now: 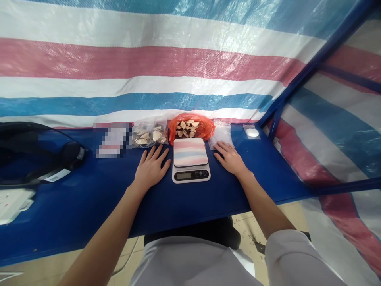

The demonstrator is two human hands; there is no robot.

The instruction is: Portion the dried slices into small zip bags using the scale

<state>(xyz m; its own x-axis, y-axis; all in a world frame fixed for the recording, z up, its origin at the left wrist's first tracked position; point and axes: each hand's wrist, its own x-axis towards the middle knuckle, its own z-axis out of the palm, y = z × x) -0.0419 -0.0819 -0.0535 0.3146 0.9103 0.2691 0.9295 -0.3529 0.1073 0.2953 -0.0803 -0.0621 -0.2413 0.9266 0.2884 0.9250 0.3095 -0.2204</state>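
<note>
Orange-red thin plastic bag [208,126], gaping near the far edge of the blue surface [89,206], could spill its pale dried slices [187,128] if nudged; left hand [151,166] and right hand [231,158] lie spread, grasping nothing.

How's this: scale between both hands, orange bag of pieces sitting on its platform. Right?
No, the orange bag isn't on the platform: the head view shows it on the blue table, behind the scale. The scale does lie between left hand and right hand.
</note>
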